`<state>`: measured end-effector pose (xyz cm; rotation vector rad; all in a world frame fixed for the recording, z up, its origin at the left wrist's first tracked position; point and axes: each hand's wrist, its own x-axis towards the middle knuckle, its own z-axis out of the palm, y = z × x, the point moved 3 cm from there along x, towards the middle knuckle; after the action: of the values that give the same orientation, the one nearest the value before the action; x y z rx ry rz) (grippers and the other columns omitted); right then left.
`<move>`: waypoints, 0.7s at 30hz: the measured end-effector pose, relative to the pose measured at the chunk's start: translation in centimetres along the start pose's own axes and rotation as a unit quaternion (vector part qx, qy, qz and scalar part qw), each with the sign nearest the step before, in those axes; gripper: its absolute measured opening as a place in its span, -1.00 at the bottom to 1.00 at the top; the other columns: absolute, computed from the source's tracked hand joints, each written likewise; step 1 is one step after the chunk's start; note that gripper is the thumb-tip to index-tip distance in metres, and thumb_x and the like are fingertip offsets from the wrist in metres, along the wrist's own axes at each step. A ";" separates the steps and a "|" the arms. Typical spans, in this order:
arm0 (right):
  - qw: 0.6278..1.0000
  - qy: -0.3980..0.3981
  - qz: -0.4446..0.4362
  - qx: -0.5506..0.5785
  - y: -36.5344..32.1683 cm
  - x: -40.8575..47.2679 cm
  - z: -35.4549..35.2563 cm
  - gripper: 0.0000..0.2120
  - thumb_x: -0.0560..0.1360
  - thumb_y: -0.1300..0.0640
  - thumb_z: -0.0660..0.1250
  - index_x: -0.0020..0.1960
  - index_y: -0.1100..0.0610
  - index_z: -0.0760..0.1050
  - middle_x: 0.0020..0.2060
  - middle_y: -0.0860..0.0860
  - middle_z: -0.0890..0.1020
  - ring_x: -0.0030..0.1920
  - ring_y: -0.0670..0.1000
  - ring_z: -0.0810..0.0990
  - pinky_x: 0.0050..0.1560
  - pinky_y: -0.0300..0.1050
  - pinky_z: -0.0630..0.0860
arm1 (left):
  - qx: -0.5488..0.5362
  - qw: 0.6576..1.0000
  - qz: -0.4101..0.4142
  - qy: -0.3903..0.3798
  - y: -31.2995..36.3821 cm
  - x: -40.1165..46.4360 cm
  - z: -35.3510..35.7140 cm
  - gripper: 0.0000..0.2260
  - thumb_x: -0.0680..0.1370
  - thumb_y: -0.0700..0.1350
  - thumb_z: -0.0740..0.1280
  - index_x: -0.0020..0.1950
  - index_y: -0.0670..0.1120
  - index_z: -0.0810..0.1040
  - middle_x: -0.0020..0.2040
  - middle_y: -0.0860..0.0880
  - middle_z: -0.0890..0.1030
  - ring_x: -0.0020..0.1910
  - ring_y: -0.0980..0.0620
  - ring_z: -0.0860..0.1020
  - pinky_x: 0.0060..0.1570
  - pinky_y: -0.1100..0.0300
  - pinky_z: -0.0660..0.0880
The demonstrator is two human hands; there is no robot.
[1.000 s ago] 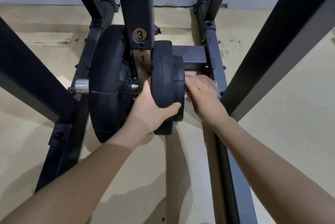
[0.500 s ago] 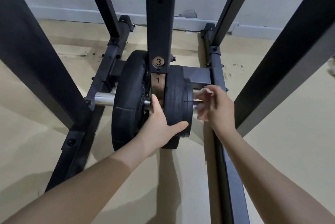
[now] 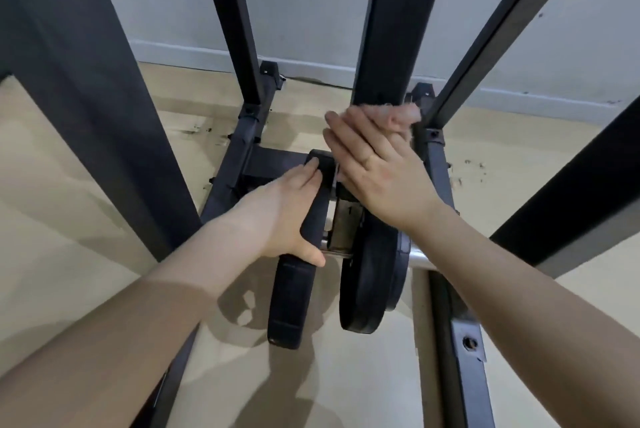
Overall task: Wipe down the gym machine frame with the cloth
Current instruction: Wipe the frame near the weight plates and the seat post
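The black gym machine frame has a central upright post (image 3: 391, 29) above two black weight plates on a steel bar. My right hand (image 3: 377, 164) lies with straight fingers against the lower end of that post and presses a pinkish cloth (image 3: 401, 114) onto it; only the cloth's fuzzy upper edge shows. My left hand (image 3: 284, 216) grips the rim of the left weight plate (image 3: 291, 303), fingers over the top and thumb on the inner side. The right weight plate (image 3: 367, 282) hangs beside it, below my right wrist.
Slanted black frame beams stand at far left (image 3: 86, 98) and right (image 3: 568, 202), with thinner struts between. Base rails (image 3: 464, 368) run along the beige floor toward a pale wall with a skirting board. The steel bar end (image 3: 419, 259) sticks out on the right.
My right hand has risen with the cloth from the bar beside the small plate to the central post. My left hand shifted from the right plate to the left plate. The view tilted up.
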<state>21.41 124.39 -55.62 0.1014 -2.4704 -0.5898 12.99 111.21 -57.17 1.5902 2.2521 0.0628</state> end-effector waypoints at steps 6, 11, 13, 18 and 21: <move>0.978 -0.100 -0.183 -0.030 2.0 -1.0 -1.5 -0.56 0.60 0.14 0.15 0.47 0.17 0.29 0.44 0.10 0.34 0.45 0.09 0.29 0.45 0.05 0.24 | -0.004 1.000 0.021 -0.019 -0.7 0.3 -0.4 0.18 0.24 0.31 0.47 0.54 -0.10 -0.23 0.55 -0.02 -0.21 0.52 0.05 -0.14 0.46 0.16 -0.02; 0.999 0.025 -0.018 -0.044 5.1 3.3 -3.4 -0.69 0.61 0.13 0.23 0.33 0.13 0.49 0.38 0.11 0.43 0.40 0.17 0.36 0.39 0.11 0.27 | 0.011 0.999 0.012 -0.040 -0.5 0.6 -0.8 0.15 0.26 0.28 0.48 0.54 -0.12 -0.19 0.55 -0.01 -0.20 0.53 0.01 -0.10 0.43 0.11 0.12; 0.999 -0.014 -0.013 -0.040 3.3 2.7 -2.9 -0.73 0.55 0.13 0.32 0.22 0.15 0.58 0.34 0.13 0.47 0.35 0.21 0.42 0.34 0.14 0.33 | 0.005 0.999 0.007 -0.045 -0.5 0.6 -0.8 0.15 0.26 0.28 0.48 0.54 -0.13 -0.19 0.55 -0.01 -0.20 0.53 0.00 -0.09 0.43 0.11 0.12; 0.978 -0.108 -0.174 -0.050 3.3 3.1 -4.0 -0.79 0.53 0.13 0.31 0.13 0.10 0.63 0.23 0.09 0.58 0.32 0.14 0.47 0.33 0.10 0.40 | -0.005 0.999 0.000 -0.047 -0.2 0.8 -1.0 0.13 0.29 0.24 0.48 0.54 -0.13 -0.21 0.55 -0.01 -0.21 0.53 0.01 -0.12 0.42 0.11 0.14; 0.985 -0.042 -0.109 -0.125 6.0 6.7 -4.8 -0.84 0.53 0.10 0.28 -0.03 0.08 0.63 0.13 0.07 0.64 0.30 0.14 0.50 0.35 0.06 0.38 | -0.017 0.999 -0.002 -0.046 -0.6 0.8 -0.8 0.12 0.31 0.23 0.47 0.54 -0.10 -0.23 0.55 0.02 -0.24 0.53 0.03 -0.13 0.41 0.08 0.18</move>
<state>18.96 126.61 -45.98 0.2540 -2.4603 -1.0129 11.98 111.83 -56.84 1.5396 2.1722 0.0253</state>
